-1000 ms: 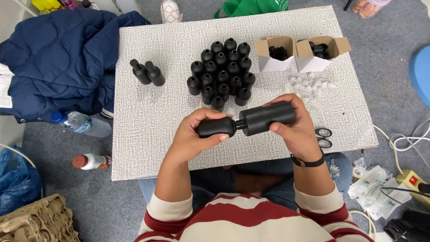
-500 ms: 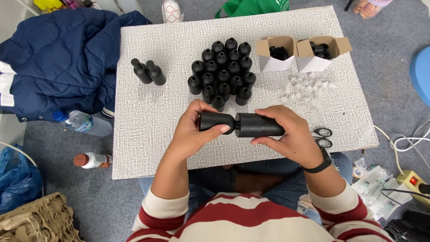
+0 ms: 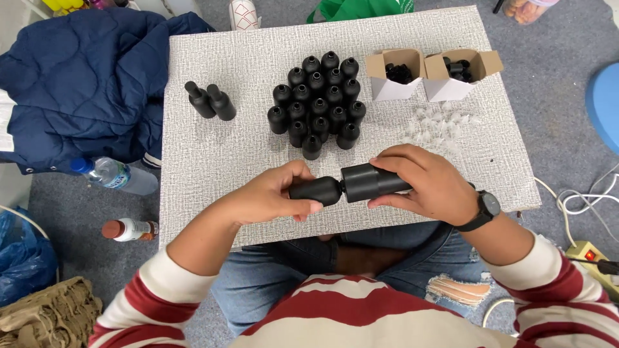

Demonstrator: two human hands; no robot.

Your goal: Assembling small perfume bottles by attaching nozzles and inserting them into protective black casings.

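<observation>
My left hand (image 3: 274, 193) grips a small black bottle (image 3: 317, 191) held sideways above the front of the grey table (image 3: 213, 154). My right hand (image 3: 429, 183) is wrapped around a wider black cylinder (image 3: 369, 182), whose end meets the bottle's neck. Both are held level, a little above the table surface. Behind them stands a cluster of several upright black bottles (image 3: 318, 103). Two finished black bottles (image 3: 210, 100) stand apart at the back left.
Two open cardboard boxes (image 3: 394, 75) (image 3: 459, 72) with small black parts stand at the back right, with clear plastic pieces (image 3: 438, 124) scattered in front. A blue jacket (image 3: 77, 84), a water bottle (image 3: 116, 175) and a brown-capped bottle (image 3: 129, 229) lie left of the table. Cables and a power strip (image 3: 590, 252) lie at right.
Both hands have moved slightly left and lowered with the bottle and cylinder, which went from tilted to level. The scissors near the right front edge are now hidden behind my right wrist.
</observation>
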